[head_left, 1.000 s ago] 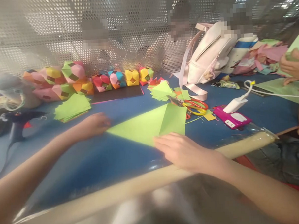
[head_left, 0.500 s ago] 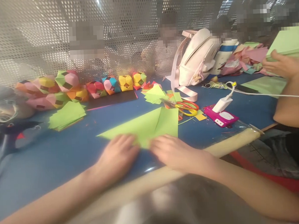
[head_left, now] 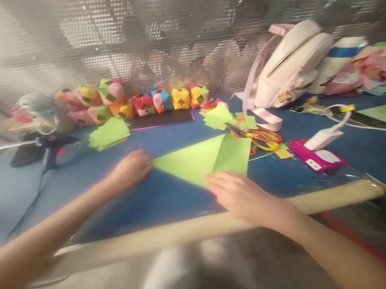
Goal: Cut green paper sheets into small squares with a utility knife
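A light green sheet of paper [head_left: 193,159], folded with a crease and a raised flap on its right part, lies on the blue table. At the paper's pointed left tip is my left hand [head_left: 133,166], its fingers closed on that corner; motion blurs them a little. My right hand [head_left: 228,190] rests on the lower edge near the crease, fingers stretched out and lying flat. Just beyond the paper's right side are scissors with orange and yellow handles [head_left: 266,139]. Small green paper pieces [head_left: 219,117] are piled behind it.
Several coloured folded-paper balls [head_left: 143,105] line the back, near a stack of green squares [head_left: 109,133]. A glue gun [head_left: 51,150] with a cord stands left. Right are a magenta power strip [head_left: 318,155] with a white plug and a pale backpack [head_left: 292,65]. Perforated metal stands behind.
My left hand has slid left from the paper's lower edge to its left tip. The right hand stays on the lower edge. The view has turned left; the co-worker's hands are out of sight.
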Demonstrator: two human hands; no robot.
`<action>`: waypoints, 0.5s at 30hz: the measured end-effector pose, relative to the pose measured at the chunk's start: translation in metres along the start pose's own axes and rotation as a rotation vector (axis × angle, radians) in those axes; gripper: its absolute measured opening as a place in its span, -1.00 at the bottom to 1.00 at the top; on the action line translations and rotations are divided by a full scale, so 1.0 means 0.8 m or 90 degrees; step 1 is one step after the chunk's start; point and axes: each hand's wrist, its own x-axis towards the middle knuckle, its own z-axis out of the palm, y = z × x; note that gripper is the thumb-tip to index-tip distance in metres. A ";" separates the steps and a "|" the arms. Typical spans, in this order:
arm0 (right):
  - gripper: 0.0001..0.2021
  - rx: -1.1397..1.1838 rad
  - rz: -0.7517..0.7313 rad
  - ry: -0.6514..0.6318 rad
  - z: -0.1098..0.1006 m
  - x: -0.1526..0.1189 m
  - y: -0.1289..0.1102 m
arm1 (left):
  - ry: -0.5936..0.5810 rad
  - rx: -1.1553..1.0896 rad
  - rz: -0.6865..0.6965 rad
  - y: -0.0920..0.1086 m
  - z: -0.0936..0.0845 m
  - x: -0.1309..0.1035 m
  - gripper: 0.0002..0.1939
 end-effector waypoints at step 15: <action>-0.60 -0.019 -0.036 0.056 0.007 -0.004 0.004 | 0.127 0.000 0.067 0.078 -0.002 -0.029 -0.78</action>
